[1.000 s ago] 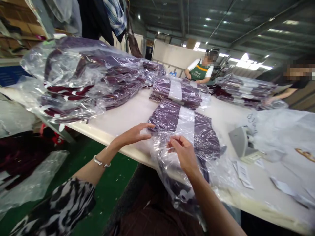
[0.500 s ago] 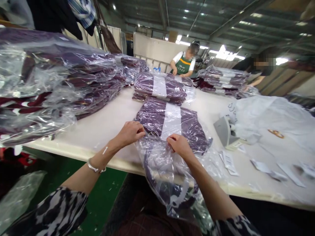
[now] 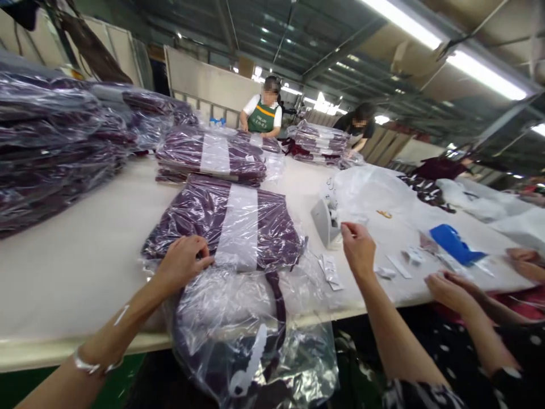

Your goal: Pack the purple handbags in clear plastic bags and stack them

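A dark purple bag (image 3: 272,224) with a white band across its middle lies in a clear plastic bag (image 3: 230,289) in front of me. Its strap (image 3: 279,301) and the plastic's loose end hang over the table's near edge. My left hand (image 3: 185,261) rests on the left part of the package, fingers curled on the plastic. Right of the package, my right hand (image 3: 356,250) is raised beside a white tape dispenser (image 3: 326,224), thumb and fingertips pinched together. Whatever is between those fingertips is too small to make out.
A stack of wrapped purple bags (image 3: 179,153) lies just behind; a taller pile (image 3: 51,147) fills the left. White slips (image 3: 330,272) and a blue item (image 3: 455,244) lie rightward. Another person's hands (image 3: 455,287) are close on my right; co-workers stand across the table (image 3: 85,284).
My right hand has left the plastic and moved right to the tape dispenser. My left hand stays on the package. The view has turned right, bringing a neighbour's hands into sight.
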`<state>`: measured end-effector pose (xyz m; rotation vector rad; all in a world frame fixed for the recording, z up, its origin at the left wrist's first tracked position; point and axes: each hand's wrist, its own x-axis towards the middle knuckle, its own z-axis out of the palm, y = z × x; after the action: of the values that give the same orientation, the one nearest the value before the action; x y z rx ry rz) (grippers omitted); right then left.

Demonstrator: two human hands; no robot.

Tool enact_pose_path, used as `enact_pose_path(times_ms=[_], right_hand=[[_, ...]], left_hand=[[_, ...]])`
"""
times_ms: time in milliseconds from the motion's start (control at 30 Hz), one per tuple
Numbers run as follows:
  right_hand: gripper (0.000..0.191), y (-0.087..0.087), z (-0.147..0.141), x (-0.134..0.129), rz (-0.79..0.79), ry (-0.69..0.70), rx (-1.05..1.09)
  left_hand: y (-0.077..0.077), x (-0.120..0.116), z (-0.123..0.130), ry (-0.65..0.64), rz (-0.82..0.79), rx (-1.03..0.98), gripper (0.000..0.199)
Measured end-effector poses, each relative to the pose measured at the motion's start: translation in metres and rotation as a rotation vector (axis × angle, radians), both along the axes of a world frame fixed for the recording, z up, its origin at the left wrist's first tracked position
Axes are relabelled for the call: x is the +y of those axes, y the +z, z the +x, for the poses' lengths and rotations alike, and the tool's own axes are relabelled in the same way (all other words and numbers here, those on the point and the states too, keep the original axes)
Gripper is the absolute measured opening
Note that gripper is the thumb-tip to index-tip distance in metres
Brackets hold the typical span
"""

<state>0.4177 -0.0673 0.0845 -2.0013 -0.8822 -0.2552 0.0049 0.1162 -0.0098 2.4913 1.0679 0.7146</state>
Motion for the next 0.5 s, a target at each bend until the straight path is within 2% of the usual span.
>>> enact_pose_path(times_ms=[67, 167, 333, 500], right_hand=[[0.028, 0.005, 0.053, -0.004, -0.022, -0.108, 0.212], [0.022, -0.002, 0.097, 0.011, -0.077, -0.075, 0.555], [0.015, -0.019, 0.112, 0.041, -0.015, -0.038, 0.719], [0.016, -0.016, 0.109, 0.036, 0.156, -0.054, 0.698]], left_hand=[[0.000, 0.003, 0.000, 0.011, -0.028, -0.007, 0.022], [0.001, 0.005, 0.001, 0.021, -0.067, -0.008, 0.025], [0.000, 0.010, 0.001, 0.025, -0.092, -0.001, 0.030], [0.000, 0.009, 0.002, 0.049, -0.118, -0.037, 0.029]])
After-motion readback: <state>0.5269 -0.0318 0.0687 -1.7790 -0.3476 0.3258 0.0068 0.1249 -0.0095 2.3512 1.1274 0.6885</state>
